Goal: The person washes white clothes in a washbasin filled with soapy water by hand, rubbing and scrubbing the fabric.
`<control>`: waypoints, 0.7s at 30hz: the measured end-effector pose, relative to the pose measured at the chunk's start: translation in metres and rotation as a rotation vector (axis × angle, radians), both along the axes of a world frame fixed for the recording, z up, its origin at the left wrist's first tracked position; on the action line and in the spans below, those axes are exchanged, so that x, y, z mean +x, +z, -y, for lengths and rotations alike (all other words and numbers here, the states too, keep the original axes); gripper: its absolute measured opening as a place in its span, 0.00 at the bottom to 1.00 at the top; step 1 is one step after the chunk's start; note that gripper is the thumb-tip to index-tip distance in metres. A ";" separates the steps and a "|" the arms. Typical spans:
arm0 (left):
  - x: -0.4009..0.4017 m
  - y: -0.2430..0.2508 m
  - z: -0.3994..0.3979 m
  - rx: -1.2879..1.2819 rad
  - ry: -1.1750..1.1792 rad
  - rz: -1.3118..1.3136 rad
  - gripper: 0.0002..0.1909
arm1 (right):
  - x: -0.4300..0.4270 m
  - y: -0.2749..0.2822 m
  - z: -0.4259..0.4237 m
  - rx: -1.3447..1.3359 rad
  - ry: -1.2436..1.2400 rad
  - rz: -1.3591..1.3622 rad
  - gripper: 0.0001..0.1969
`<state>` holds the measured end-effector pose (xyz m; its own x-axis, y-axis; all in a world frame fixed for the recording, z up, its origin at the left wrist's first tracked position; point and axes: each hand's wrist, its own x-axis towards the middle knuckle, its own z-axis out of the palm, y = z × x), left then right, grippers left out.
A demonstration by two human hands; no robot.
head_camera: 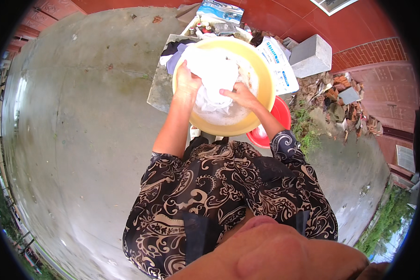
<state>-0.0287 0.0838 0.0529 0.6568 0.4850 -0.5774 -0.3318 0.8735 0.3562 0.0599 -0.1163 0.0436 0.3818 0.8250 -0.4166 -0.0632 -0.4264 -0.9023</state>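
Note:
A wet white cloth (pixel 215 71), probably a garment, is bunched up over a round yellow basin (pixel 267 101). My left hand (pixel 189 78) grips its left side, with the thumb pointing up. From the right, my right hand (pixel 243 94) holds the lower right part between thumb and fingers. Sudsy water (pixel 220 118) shows in the basin below and to the right of the cloth. Part of the cloth hangs down towards the foam. Much of its upper side is too bright to make out folds.
The basin rests on a concrete slab (pixel 157 92). Dark and lilac clothes (pixel 176 57) lie at its left, bottles (pixel 204 28) behind it. A printed white sack (pixel 278 68) and a grey block (pixel 311 56) stand right. A red basin (pixel 283 113) sits lower, near brick rubble (pixel 350 101).

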 end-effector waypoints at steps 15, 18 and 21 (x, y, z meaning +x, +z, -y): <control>-0.020 -0.008 0.094 0.044 -0.476 -0.131 0.29 | 0.004 -0.010 -0.031 0.110 -0.523 0.824 0.19; -0.005 -0.084 0.083 -0.006 -0.363 0.112 0.27 | -0.070 0.009 -0.040 0.173 -0.292 0.754 0.14; -0.005 -0.139 0.081 0.205 -0.316 0.036 0.24 | -0.069 0.003 -0.047 0.256 -0.197 0.882 0.12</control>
<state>-0.0340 0.0023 -0.0865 0.8106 0.3579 -0.4634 -0.0726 0.8467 0.5270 -0.0095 -0.0693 0.0462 0.6158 0.7384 0.2748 0.6381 -0.2628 -0.7238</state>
